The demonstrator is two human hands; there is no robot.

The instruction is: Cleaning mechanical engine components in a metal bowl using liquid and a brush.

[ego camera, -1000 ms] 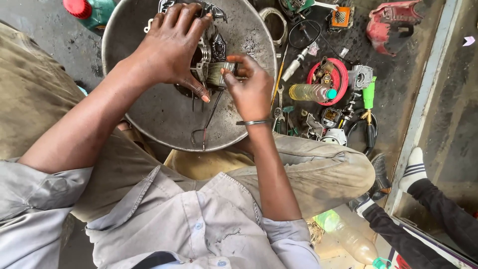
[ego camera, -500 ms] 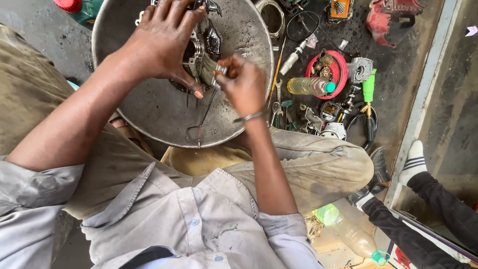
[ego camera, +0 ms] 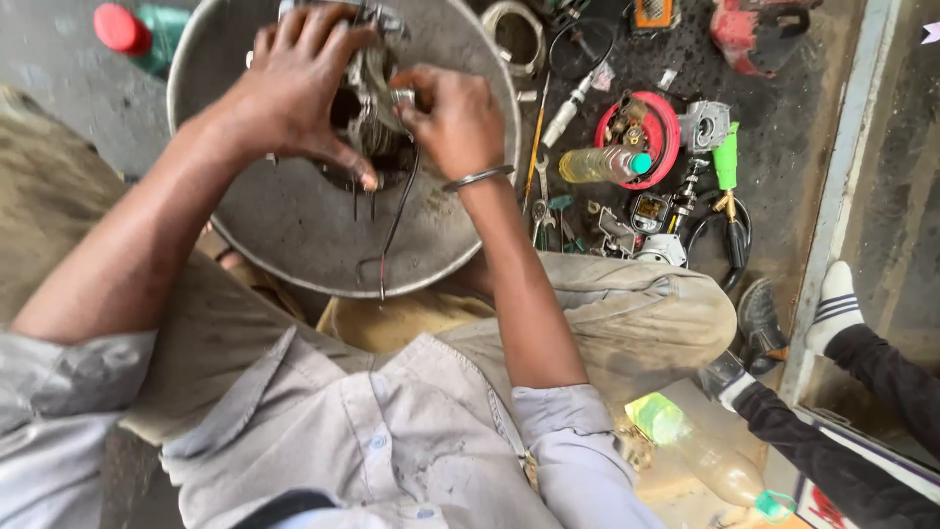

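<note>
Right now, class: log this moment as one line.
left hand: grips engine part | right hand: pinches small fitting on it | under: metal basin | black wire dangling

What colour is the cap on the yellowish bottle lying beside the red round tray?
Teal-green; the cap on the bottle shows best in the head view, at the red tray.

Red ring tray (ego camera: 666,122), yellow oil bottle (ego camera: 599,165), green-handled pliers (ego camera: 727,176), red cap (ego camera: 119,27).

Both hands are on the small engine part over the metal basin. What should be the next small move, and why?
Probably keep the left hand steady on the engine part while the right hand turns the small piece it pinches. The dark wires hang loose over the basin, so the part seems only half fitted.
</note>
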